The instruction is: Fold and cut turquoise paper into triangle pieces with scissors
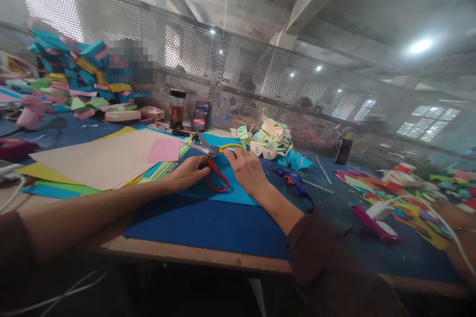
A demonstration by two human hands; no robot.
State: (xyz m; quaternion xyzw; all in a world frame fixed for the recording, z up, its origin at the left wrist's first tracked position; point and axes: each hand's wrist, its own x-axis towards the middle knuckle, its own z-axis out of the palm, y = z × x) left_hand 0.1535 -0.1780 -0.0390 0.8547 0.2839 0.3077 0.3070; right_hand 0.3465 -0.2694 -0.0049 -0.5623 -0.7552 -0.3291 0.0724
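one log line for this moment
left hand: on red handle of metal scissors | right hand: on yellow handle | blades: spread apart | below: light-blue paper sheet

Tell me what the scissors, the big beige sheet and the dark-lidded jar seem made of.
Scissors with red and yellow loop handles: grey, shiny blades suggest metal; evenly coloured handles, probably smooth plastic.
Big flat beige sheet: likely matt paper or thin card, thin-edged and without glare.
Cylindrical transparent jar with dark lid: glass or clear plastic, unclear which; brown shows through.

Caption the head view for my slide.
Left hand and right hand at open metal scissors with red and yellow handles, over blue paper, beside multicoloured sheets.
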